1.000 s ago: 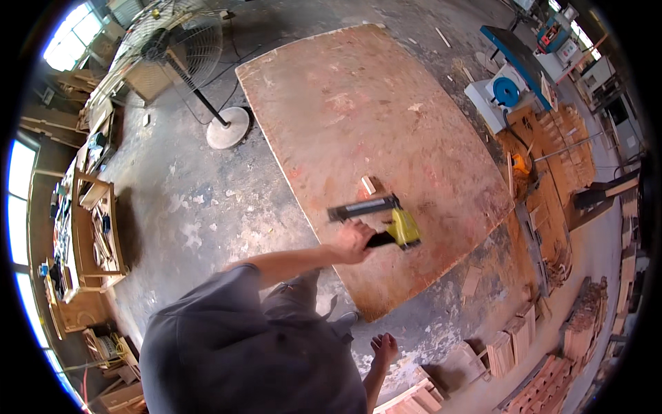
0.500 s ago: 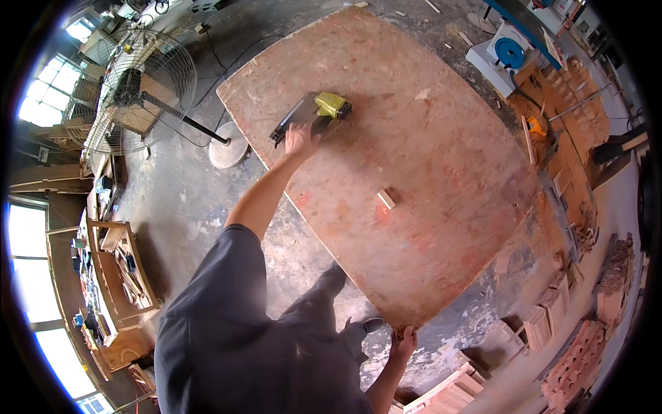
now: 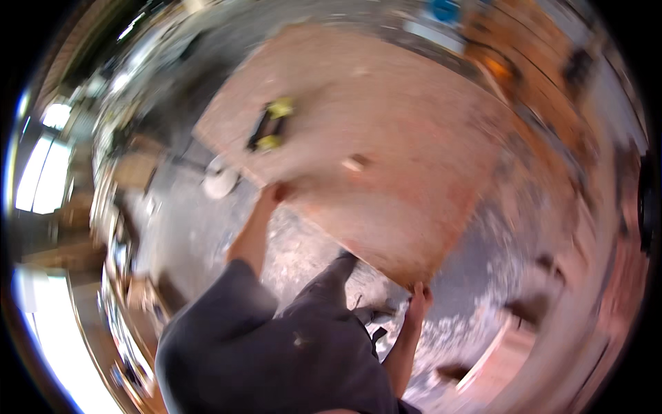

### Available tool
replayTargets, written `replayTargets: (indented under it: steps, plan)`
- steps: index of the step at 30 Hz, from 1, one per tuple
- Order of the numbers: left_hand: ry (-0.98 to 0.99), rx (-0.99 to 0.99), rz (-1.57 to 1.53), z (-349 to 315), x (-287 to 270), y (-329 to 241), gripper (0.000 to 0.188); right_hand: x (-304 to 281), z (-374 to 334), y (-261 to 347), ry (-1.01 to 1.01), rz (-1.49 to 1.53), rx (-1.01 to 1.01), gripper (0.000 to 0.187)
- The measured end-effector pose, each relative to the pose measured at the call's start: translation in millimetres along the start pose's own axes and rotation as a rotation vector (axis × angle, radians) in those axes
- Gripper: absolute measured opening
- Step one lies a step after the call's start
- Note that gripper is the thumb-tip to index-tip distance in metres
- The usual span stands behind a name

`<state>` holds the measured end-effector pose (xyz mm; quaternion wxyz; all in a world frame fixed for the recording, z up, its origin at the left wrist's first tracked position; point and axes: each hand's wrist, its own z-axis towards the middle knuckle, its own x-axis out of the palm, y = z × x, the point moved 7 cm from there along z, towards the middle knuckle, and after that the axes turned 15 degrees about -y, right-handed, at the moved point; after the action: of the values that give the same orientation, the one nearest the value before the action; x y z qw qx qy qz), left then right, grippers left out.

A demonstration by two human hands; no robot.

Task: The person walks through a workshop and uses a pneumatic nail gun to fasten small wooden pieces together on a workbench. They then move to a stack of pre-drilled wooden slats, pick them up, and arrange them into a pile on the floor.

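The board [image 3: 407, 117] is gripped at its near corner by the right hand [image 3: 420, 297]. Its left edge is met by the left hand [image 3: 278, 192], whose blurred fingers cannot be read. On the board, the nailer [image 3: 261, 127] is laid near the left corner, the block [image 3: 355, 163] near the middle.

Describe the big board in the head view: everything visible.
The board is a large, flat, roughly rectangular panel that looks like wood, mottled reddish-brown with paler patches; motion blur hides finer grain. It lies face up, one corner toward the person; what supports it is hidden. A yellow-and-black power tool lies on its left part, and a small wood block nearer its middle. The left hand is at its left edge, the right hand at the near corner; blur obscures their grip.
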<state>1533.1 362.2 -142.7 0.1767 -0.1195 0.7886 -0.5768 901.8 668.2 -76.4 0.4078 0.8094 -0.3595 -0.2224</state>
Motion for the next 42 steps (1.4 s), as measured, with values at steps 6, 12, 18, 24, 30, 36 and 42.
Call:
replayTargets:
  steps: [6, 12, 18, 24, 30, 36, 42]
  plan:
    - [0.037, -0.591, -0.305, -80.0, 73.7, 38.5, 0.028, -109.0, 49.0, 9.3, -0.192, -0.049, 0.057, 0.032]
    - [-0.094, -0.773, -0.093, -207.1, 162.5, 53.7, 0.036, -242.3, 96.7, 10.0, -0.294, -0.132, -0.003, 0.036]
    - [0.041, -0.799, -0.026, -275.8, 229.9, 46.6, 0.038, -337.8, 129.4, 39.7, -0.329, 0.006, -0.031, 0.044]
    - [0.135, -0.851, 0.002, -319.6, 302.2, 57.5, 0.040, -430.0, 150.5, 56.6, -0.523, -0.010, -0.097, 0.042]
    - [0.163, -0.805, 0.111, -378.3, 347.1, 52.1, 0.038, -492.5, 150.2, 75.0, -0.674, -0.100, -0.133, 0.038]
    - [0.234, -0.777, 0.061, -430.4, 396.1, 39.9, 0.034, -542.8, 154.7, 78.9, -0.587, -0.090, -0.070, 0.039]
    - [0.337, -0.744, 0.064, -451.3, 428.7, 51.9, 0.037, -591.8, 152.9, 75.0, -0.685, -0.093, -0.069, 0.037]
